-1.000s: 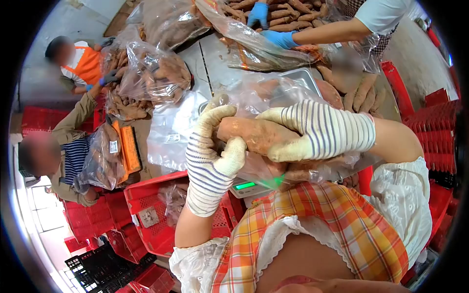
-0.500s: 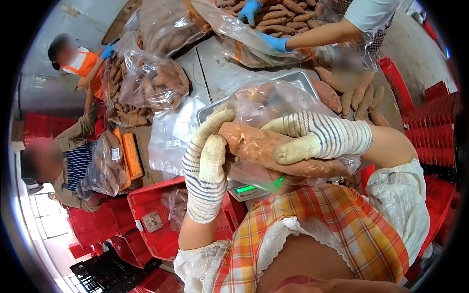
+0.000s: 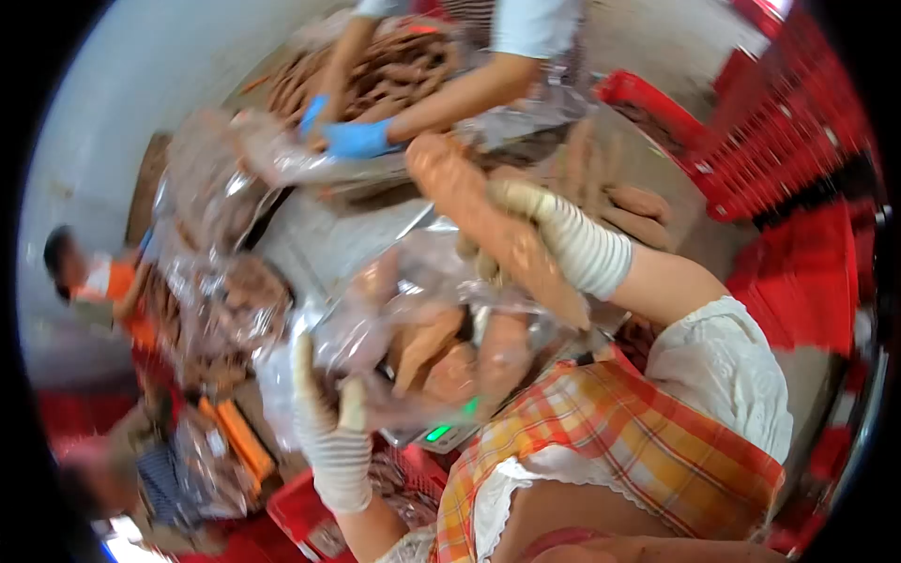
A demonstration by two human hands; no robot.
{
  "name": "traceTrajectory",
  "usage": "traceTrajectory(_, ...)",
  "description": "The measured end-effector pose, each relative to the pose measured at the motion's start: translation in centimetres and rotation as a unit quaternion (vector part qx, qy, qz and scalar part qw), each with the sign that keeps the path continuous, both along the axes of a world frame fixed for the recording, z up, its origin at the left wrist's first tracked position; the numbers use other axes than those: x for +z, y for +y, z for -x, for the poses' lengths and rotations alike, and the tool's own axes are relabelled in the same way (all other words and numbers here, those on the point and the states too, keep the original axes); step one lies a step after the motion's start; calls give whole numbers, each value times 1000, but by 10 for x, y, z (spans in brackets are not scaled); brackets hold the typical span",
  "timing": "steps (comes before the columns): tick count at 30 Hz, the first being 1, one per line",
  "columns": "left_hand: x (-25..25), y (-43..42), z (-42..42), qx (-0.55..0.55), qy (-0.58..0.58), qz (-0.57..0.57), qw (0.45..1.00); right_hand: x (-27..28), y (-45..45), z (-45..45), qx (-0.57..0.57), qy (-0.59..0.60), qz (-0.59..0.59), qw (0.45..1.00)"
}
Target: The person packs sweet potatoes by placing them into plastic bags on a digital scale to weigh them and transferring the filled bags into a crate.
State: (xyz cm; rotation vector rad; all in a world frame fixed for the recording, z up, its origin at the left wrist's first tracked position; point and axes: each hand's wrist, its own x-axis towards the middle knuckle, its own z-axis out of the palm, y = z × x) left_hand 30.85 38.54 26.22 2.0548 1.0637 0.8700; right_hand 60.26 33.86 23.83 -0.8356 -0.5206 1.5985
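My right hand (image 3: 554,230), in a striped knit glove, is closed around a long sweet potato (image 3: 497,230), raised at a slant over the clear plastic bag (image 3: 413,300). Inside the bag lie several large sweet potatoes (image 3: 450,371). On the bag's left side is my gloved left hand (image 3: 330,422), thumb and fingers spread apart against the film. Whether it pinches any plastic is hard to see through the blur. Beneath the bag, a scale (image 3: 441,436) shows a lit green display.
Across the table, a co-worker's blue-gloved hands (image 3: 361,139) touch a large bag beside piled sweet potatoes (image 3: 394,75). Loose sweet potatoes (image 3: 638,202) lie to the right. Red crates (image 3: 779,122) are stacked at right. Two other people are at left, near filled bags (image 3: 244,300).
My right hand has lifted the sweet potato away from my body and tilted it. My left hand has come off the sweet potato and moved down-left to the bag. The view has swung.
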Motion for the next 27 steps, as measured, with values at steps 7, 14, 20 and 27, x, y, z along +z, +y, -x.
traceTrajectory(7, 16, 11, 24, 75, -181, 129, 972, -105, -110, -139, -526, 126, 82, 837)
traceTrajectory(14, 21, -2, 17, 1, -258, 124, 958, -276, -279, -142, -745, 168, 289, 577)
traceTrajectory(20, 37, -25, 5, 1, -377, 112, 919, -229, -205, -139, -658, 162, 177, 714)
traceTrajectory(27, 39, -37, 48, -131, -422, 209, 873, 20, -80, -5, -212, -353, -144, 900)
